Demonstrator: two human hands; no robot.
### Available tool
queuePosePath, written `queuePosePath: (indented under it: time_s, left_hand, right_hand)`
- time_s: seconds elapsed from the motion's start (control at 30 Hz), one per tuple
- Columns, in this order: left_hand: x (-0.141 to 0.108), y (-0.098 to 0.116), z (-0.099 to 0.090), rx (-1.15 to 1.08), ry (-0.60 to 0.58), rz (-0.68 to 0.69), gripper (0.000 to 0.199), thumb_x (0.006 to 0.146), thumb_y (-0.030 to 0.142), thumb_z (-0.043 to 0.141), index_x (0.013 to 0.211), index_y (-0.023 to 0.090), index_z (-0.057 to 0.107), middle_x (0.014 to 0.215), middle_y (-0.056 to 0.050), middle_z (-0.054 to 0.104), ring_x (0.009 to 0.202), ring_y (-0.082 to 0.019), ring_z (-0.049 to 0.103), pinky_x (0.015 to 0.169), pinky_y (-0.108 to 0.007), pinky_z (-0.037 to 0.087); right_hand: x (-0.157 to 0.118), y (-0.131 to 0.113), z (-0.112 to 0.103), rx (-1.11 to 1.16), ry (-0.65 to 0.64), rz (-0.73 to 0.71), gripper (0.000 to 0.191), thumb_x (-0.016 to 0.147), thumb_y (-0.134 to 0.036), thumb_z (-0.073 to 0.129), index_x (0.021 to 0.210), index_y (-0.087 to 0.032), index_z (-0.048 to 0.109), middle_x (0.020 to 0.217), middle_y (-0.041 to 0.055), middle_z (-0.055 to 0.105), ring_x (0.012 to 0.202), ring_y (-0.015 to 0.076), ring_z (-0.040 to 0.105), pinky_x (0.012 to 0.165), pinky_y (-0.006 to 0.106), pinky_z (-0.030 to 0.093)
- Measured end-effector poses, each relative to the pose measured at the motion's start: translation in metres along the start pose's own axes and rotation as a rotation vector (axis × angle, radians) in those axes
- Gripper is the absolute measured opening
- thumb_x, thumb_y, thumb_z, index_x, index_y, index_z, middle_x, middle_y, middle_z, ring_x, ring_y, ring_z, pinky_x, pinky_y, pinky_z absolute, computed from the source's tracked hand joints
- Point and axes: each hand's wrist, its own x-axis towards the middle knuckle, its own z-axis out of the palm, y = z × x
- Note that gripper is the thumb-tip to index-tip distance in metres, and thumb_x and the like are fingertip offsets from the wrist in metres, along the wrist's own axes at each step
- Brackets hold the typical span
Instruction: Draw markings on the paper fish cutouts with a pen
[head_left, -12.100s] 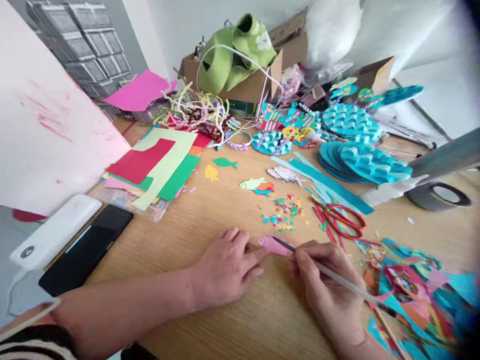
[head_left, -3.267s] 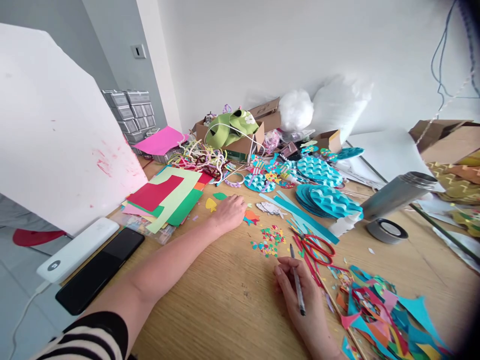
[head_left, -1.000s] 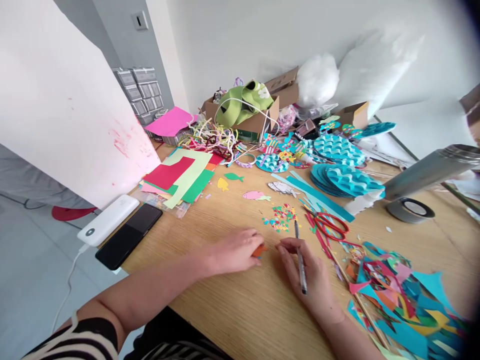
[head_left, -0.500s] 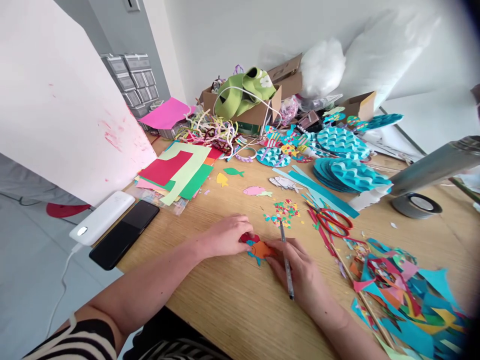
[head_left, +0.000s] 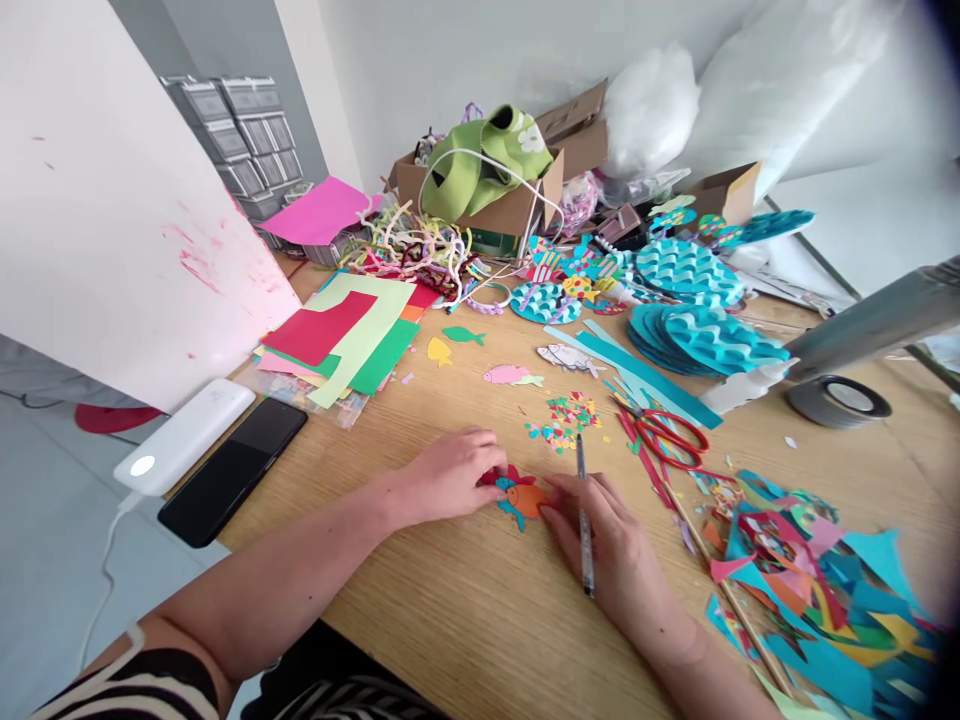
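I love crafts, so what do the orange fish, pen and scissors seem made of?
Orange fish: matte paper or thin card, judging by its flat, even colour. Pen: probably clear plastic, its barrel looking see-through. Scissors: smooth red handles, likely plastic; blades unclear.

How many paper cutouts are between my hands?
3 visible: the orange fish by your right hand, the blue cutout partly under it, and the red cutout by your left hand. Others may be hidden underneath.

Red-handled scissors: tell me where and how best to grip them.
Take the scissors by the red handle loops, probably coming from the person's right: the loops point that way, while the blades point left and away from the body.
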Motion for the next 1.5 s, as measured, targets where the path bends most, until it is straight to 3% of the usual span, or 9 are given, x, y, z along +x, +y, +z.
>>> queuePosePath:
  time_s: [0.23,0.57,0.9,1.07,1.13,1.27,1.5]
  left_hand:
    - [-0.001,0.000,-0.001,-0.022,0.015,0.011,0.013,0.081,0.019,0.074,0.091,0.017,0.066,0.094,-0.001,0.062,0.088,-0.017,0.060,0.078,-0.026,0.045]
    - [0.001,-0.015,-0.005,-0.028,0.107,-0.027,0.025,0.074,0.025,0.082,0.091,0.017,0.065,0.098,-0.004,0.057,0.101,-0.022,0.054,0.087,-0.033,0.045]
    - [0.003,-0.010,-0.003,-0.031,0.260,0.082,0.008,0.086,0.008,0.061,0.088,0.016,0.061,0.094,-0.005,0.061,0.098,-0.020,0.054,0.092,-0.034,0.043]
    - [0.002,-0.001,-0.001,-0.157,0.300,0.128,0.006,0.090,0.014,0.057,0.088,0.017,0.061,0.085,-0.003,0.066,0.086,-0.017,0.058,0.084,-0.030,0.046]
    - [0.001,0.004,0.001,-0.282,0.285,0.105,0.004,0.088,0.015,0.060,0.091,0.017,0.062,0.085,-0.002,0.066,0.082,-0.016,0.059,0.079,-0.027,0.048]
    - [-0.001,0.010,0.006,-0.460,0.182,0.060,0.020,0.083,0.007,0.062,0.100,0.016,0.062,0.088,-0.001,0.066,0.079,-0.012,0.062,0.075,-0.022,0.049]
    - [-0.001,0.011,0.013,-0.427,0.107,0.039,0.023,0.083,0.007,0.060,0.103,0.017,0.062,0.088,-0.001,0.066,0.078,-0.012,0.062,0.072,-0.021,0.049]
  right_hand:
    - [-0.003,-0.001,0.001,0.067,0.019,0.090,0.019,0.093,-0.017,0.055,0.112,-0.022,0.053,0.080,0.0017,0.061,0.065,0.0162,0.061,0.059,0.027,0.050]
    - [-0.001,0.002,-0.003,0.175,0.225,0.257,0.023,0.090,-0.024,0.061,0.112,-0.022,0.055,0.080,0.0012,0.064,0.068,0.0149,0.065,0.064,0.026,0.054]
    - [-0.003,0.001,0.000,0.395,0.115,0.324,0.021,0.090,-0.031,0.063,0.108,-0.023,0.056,0.081,0.0028,0.070,0.072,0.0169,0.069,0.063,0.027,0.057]
    - [-0.002,-0.004,0.001,0.441,0.071,0.315,0.018,0.091,-0.033,0.063,0.105,-0.023,0.057,0.082,0.0035,0.071,0.072,0.0173,0.071,0.062,0.026,0.057]
    - [-0.001,-0.006,0.001,0.447,0.072,0.303,0.017,0.091,-0.032,0.062,0.104,-0.023,0.057,0.081,0.0030,0.071,0.071,0.0168,0.070,0.061,0.025,0.057]
    - [0.000,-0.008,0.001,0.445,0.071,0.285,0.016,0.092,-0.031,0.062,0.105,-0.023,0.057,0.080,0.0027,0.071,0.070,0.0160,0.070,0.061,0.025,0.057]
    - [-0.001,-0.004,0.002,0.308,0.124,0.308,0.021,0.091,-0.035,0.062,0.106,-0.021,0.057,0.082,0.0052,0.072,0.072,0.0192,0.071,0.062,0.030,0.058]
